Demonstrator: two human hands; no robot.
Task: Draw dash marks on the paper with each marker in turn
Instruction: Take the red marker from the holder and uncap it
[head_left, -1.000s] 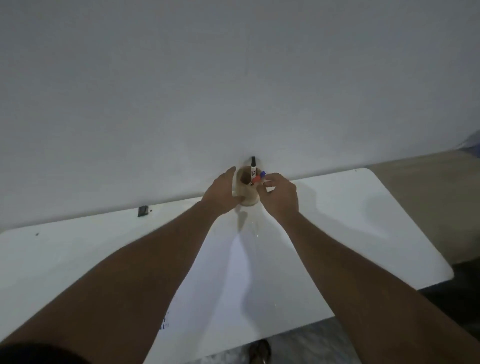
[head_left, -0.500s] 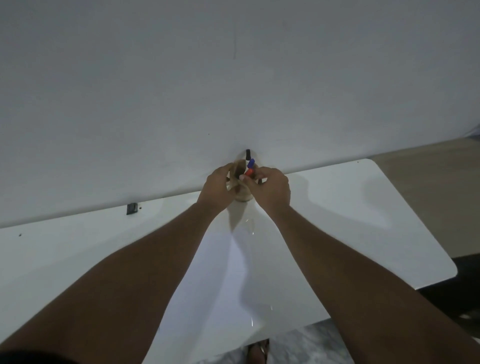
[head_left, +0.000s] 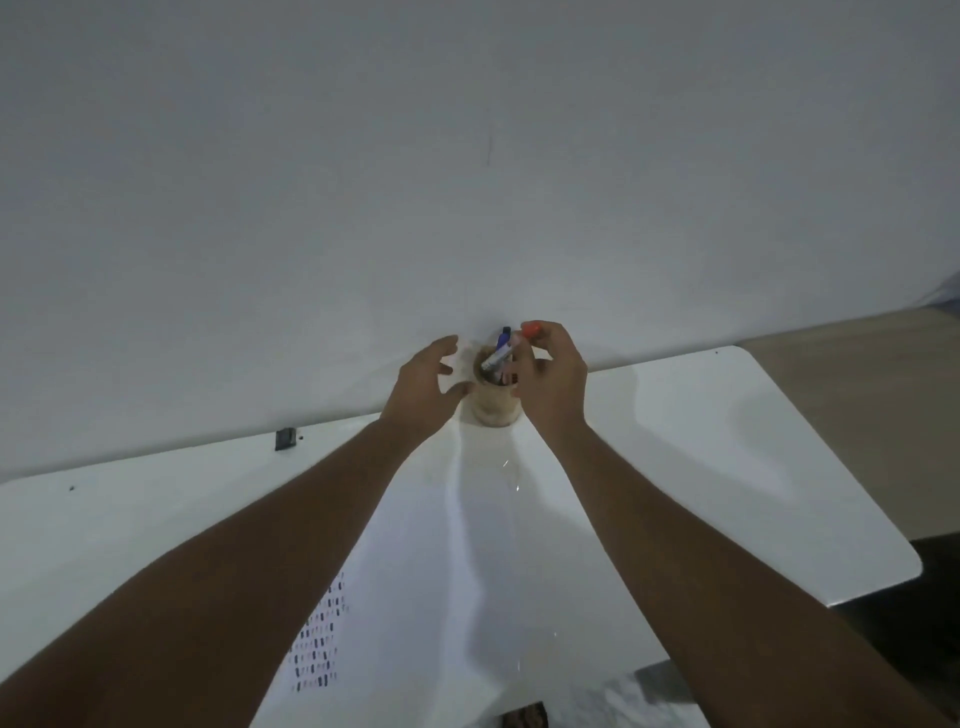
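Note:
A beige cup (head_left: 495, 405) stands at the far edge of the white table (head_left: 727, 467), against the wall. A blue-capped marker (head_left: 500, 349) leans out of it. My right hand (head_left: 551, 382) is closed on a marker with a red-orange cap (head_left: 532, 329), held just above the cup's rim. My left hand (head_left: 426, 387) hovers to the left of the cup with fingers spread, off the cup. The white paper (head_left: 441, 597) lies near me between my forearms, with rows of dark dash marks (head_left: 319, 639) on its left part.
A small dark clip-like object (head_left: 285, 438) sits at the table's back edge on the left. The wall rises directly behind the cup. The table's right edge drops to a brown floor (head_left: 857, 415). A foot (head_left: 524, 718) shows below the near edge.
My right hand has lifted the red-capped marker up out of the cup. My left hand has let go of the cup and opened beside it.

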